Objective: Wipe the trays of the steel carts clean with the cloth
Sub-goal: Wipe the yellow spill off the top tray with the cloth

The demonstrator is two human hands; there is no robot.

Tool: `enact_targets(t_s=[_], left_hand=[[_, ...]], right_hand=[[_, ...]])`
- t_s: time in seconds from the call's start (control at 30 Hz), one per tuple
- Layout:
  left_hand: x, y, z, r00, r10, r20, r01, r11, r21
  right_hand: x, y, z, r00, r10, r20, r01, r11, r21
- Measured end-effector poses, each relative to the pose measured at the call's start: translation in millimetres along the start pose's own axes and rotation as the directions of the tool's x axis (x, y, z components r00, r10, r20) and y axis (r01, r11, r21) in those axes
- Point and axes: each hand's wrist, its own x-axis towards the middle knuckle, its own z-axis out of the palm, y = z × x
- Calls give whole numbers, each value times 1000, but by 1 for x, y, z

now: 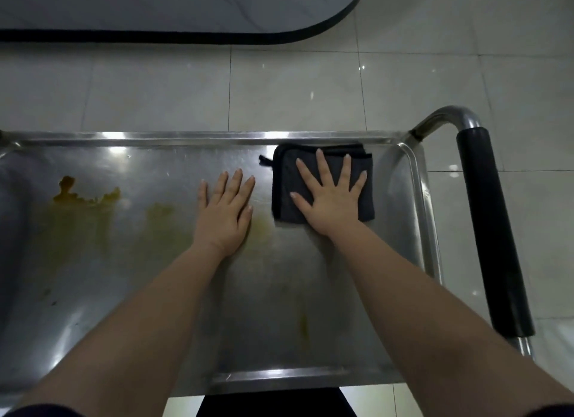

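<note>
Head view, looking down on the top tray (413, 174) of a steel cart. The right hand (332, 196) lies flat, fingers spread, on a folded dark cloth (285, 184) at the upper right of the tray, close under its far rim; the open palm presses the cloth flat rather than gripping it, probably so the whole pad bears on the steel during a stroke. The left hand (225, 210) rests open and empty on bare steel just left of the cloth, apparently to brace the body and steady the cart. Yellow-brown smears (87, 196) cover the left half of the tray, with a thinner streak (304, 326) lower centre; most wiping appears undone. The black-sleeved push handle (494, 230) stands at right.
</note>
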Motion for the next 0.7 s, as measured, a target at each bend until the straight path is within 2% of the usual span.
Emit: enact_targets(t_s=[0.2,0.37,0.5,0.7], left_hand=[[0,-3,2,1000,22,4,-22,1000,0],[-2,-4,6,1000,23,17,-23,1000,19],[-2,-1,5,1000,12,24,-12,1000,13],[-1,-1,6,1000,10,7,-10,1000,22]], right_hand=[[-138,-14,46,995,-89,-35,88,996,-19],[-227,-28,78,989,-147,0,147,988,-46],[-199,-32,65,995,-99,-4,98,995,-35],[-45,-25,18,989,131,-60,-131,991,5]])
